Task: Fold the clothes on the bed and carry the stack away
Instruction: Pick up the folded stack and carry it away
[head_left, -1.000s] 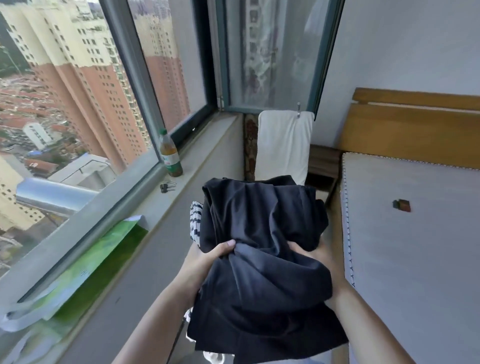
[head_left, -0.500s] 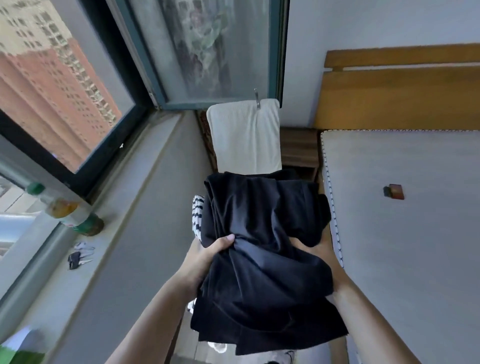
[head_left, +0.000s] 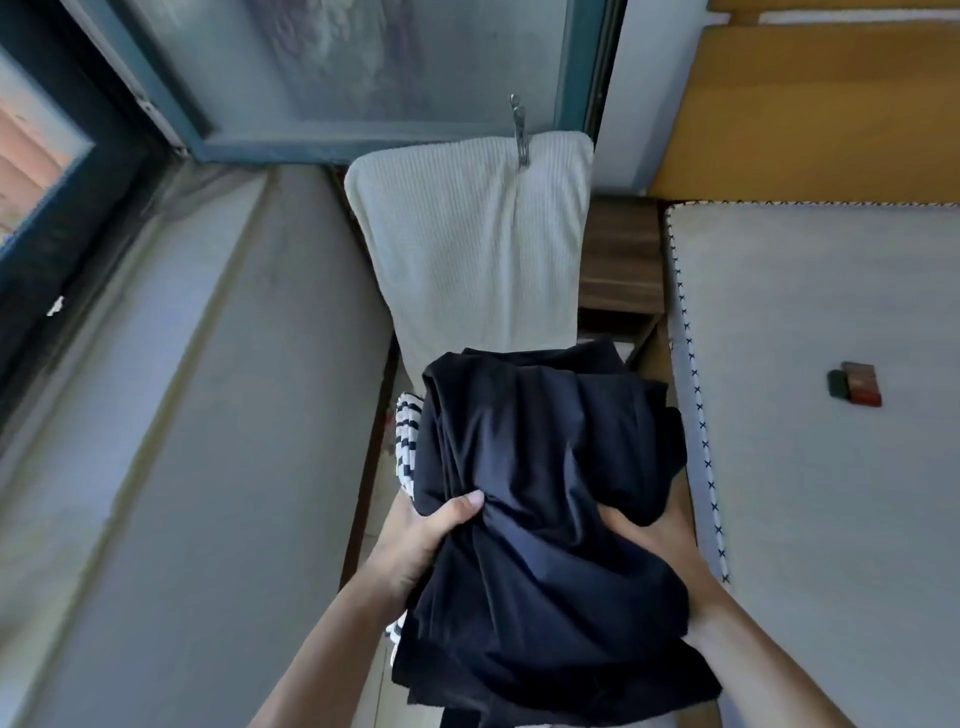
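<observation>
I hold the stack of clothes in front of me, off the bed at my right; the loose dark top layer could slide off, I judge, since it is crumpled and the striped garment pokes out underneath; my left hand grips the side, thumb pressed into the cloth; my right hand cups the other side, its fingers hidden by fabric; both forearms reach forward.
</observation>
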